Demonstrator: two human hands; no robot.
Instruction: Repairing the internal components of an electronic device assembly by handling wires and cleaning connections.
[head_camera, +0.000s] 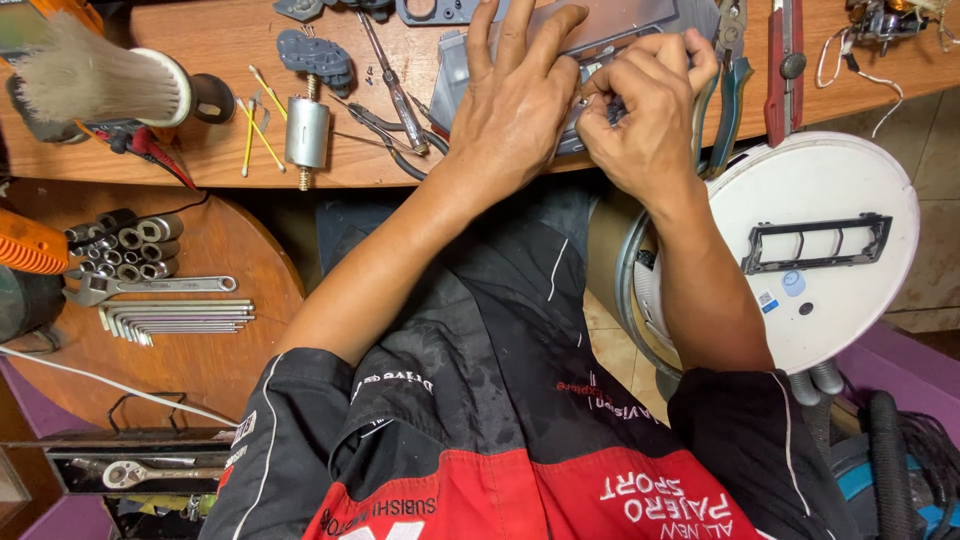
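My left hand (515, 100) lies flat with spread fingers on a grey plastic housing part (610, 30) at the front edge of the wooden workbench (220, 45), pressing it down. My right hand (645, 115) is curled beside it, fingertips pinched on something small and dark against the same part; what it pinches is hidden by the fingers. A small silver electric motor (307, 132) with a grey gear piece (316, 55) lies to the left. A screwdriver (395, 85) and thin pliers (385, 128) rest just left of my left hand.
A round white robot vacuum cleaner (815, 250) leans at my right knee. Blue-handled pliers (730, 100) and a red tool (785, 70) lie right of my hands. A brush (95, 80) lies far left. Sockets (125, 245), a wrench (150, 287) and hex keys (180, 318) sit on a lower round shelf.
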